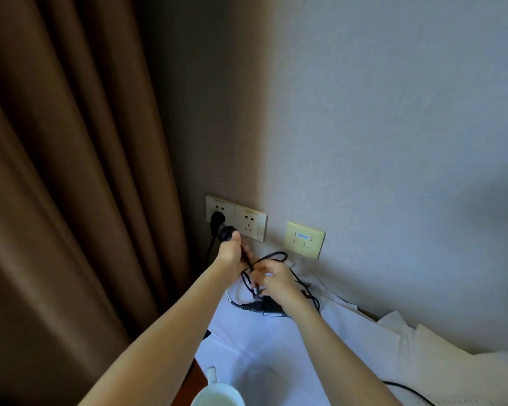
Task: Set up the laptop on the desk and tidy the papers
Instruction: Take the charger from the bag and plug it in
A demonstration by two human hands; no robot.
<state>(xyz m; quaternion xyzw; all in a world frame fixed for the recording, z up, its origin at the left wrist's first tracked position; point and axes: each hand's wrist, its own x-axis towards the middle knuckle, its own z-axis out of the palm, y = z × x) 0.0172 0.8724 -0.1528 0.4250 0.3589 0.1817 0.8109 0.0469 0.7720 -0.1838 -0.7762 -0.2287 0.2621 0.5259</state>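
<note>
The left hand (230,254) grips the stiff plug (227,233) by its body, likely the surest hold, just beside the wall socket (251,218), while the right hand (277,282) pinches the limp cable (277,254).

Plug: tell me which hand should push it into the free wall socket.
Left. The left hand holds the plug right beside the free socket; the right hand is lower, holding the cable above the power adapter.

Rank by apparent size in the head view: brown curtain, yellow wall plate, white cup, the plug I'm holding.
Largest: brown curtain; white cup and yellow wall plate look alike, cup nearer and cropped, so unranked; held plug smallest.
</note>
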